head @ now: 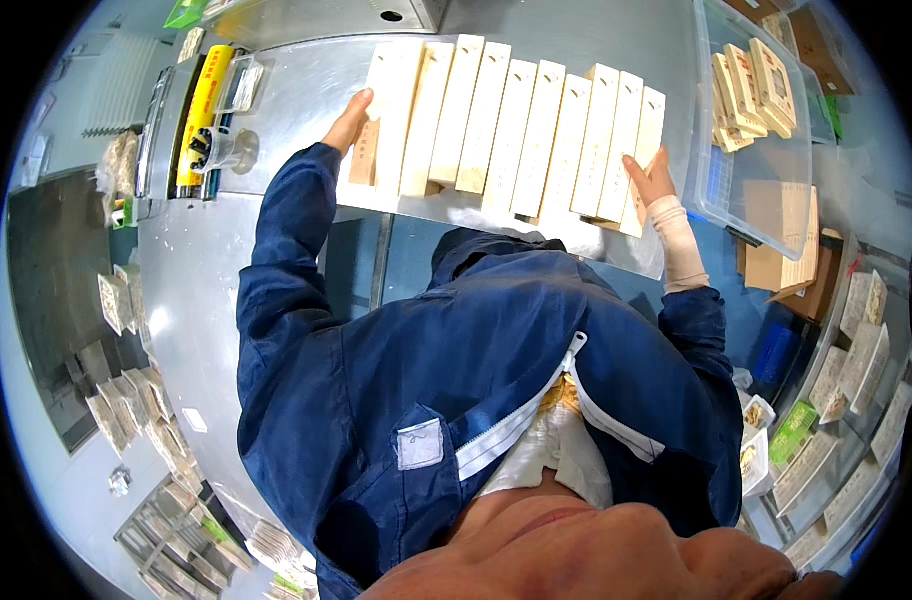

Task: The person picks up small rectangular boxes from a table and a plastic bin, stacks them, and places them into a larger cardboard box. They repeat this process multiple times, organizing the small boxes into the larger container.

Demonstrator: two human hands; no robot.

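Observation:
A row of long, pale, narrow boxes [493,124] lies side by side on the steel table [291,82] before me. Small marks and fine writing show on several of them. My left hand [349,120] is pressed against the left end of the row, thumb up near the top edge, its fingers partly hidden behind the end box. My right hand [652,176] rests at the right end, thumb on the near part of the last boxes and fingers around their outer side. The two hands bracket the row between them.
A clear plastic bin [756,161] with several pale boxes [752,86] stands at the right. On the left are a yellow roll [205,112], a clear cup of dark-tipped pens [220,150] and a small clear tray [242,82]. A steel housing [321,16] borders the far side.

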